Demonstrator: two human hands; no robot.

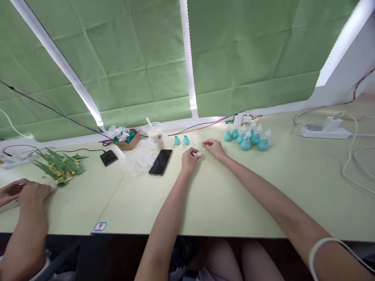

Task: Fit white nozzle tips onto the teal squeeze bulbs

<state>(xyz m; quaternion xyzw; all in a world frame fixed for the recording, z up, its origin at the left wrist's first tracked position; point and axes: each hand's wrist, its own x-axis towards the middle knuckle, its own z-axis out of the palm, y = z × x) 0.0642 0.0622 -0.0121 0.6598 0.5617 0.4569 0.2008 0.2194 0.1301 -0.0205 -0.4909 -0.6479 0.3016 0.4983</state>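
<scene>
My left hand (189, 160) is closed in a pinch on a small white translucent piece (198, 153). Just right of it, my right hand (213, 148) has its thumb and fingertips pressed together; whatever they hold is too small to make out. Beyond my hands lie a few small whitish translucent pieces (193, 142), partly hidden. Two turquoise bulb-shaped pots, a left one (177, 140) and a right one (186, 140), stand behind my left hand with no tips on them. To the right stands a group of several turquoise pots (245, 144) topped with white flame-shaped tips (268, 133).
Left of my hands are a black phone (161, 162), crumpled clear plastic bags (142, 158), a drink cup with a straw (156, 136) and a cardboard box (129, 143). Another person's hands (32, 193) work near green plastic plants (63, 168). A power strip (325, 132) lies far right.
</scene>
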